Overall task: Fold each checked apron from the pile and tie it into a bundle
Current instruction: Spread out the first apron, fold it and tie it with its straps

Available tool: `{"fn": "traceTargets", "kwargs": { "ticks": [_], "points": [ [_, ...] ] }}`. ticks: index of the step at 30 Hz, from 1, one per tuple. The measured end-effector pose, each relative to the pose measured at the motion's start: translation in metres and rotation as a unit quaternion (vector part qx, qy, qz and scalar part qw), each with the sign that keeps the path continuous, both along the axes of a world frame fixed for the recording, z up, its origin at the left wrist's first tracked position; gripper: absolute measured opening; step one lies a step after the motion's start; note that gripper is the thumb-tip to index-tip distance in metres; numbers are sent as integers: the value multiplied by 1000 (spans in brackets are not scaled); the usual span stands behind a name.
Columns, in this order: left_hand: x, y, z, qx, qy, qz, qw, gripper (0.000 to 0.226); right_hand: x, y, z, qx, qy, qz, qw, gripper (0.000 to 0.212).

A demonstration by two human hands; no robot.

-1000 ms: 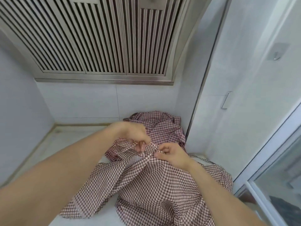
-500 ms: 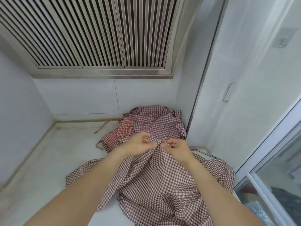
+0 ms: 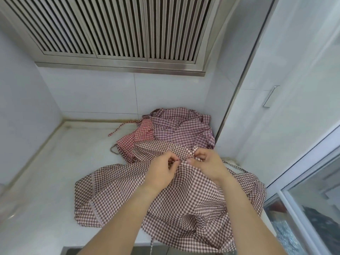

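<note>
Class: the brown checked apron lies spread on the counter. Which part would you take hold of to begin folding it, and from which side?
Probably the top edge of the brown checked apron, approached from the near side. That edge is already bunched where the left hand and right hand pinch it, and the skirt spreads loose toward the person, so lifting there should let it hang straight.

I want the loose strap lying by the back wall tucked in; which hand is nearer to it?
Left. The left hand is right of and nearer the camera than the strap; the right hand lies farther right.
</note>
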State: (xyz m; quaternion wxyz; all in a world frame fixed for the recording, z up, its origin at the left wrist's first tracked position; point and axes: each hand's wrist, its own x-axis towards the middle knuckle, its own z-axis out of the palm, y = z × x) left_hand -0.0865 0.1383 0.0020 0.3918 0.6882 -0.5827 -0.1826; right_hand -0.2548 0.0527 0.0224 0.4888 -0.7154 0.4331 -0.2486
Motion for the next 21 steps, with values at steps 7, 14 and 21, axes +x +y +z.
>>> {"fn": "traceTargets", "kwargs": {
  "ticks": [7,14,21],
  "points": [
    [10,10,1,18,-35,-3,999,14,-15,3,2,-21,3,-44,999,13],
    [22,13,18,70,100,-20,992,7,-24,7,10,-27,-15,-117,993,21],
    [29,19,11,54,37,-25,998,32,-35,12,16,-13,-13,-99,995,27]
  ]
}}
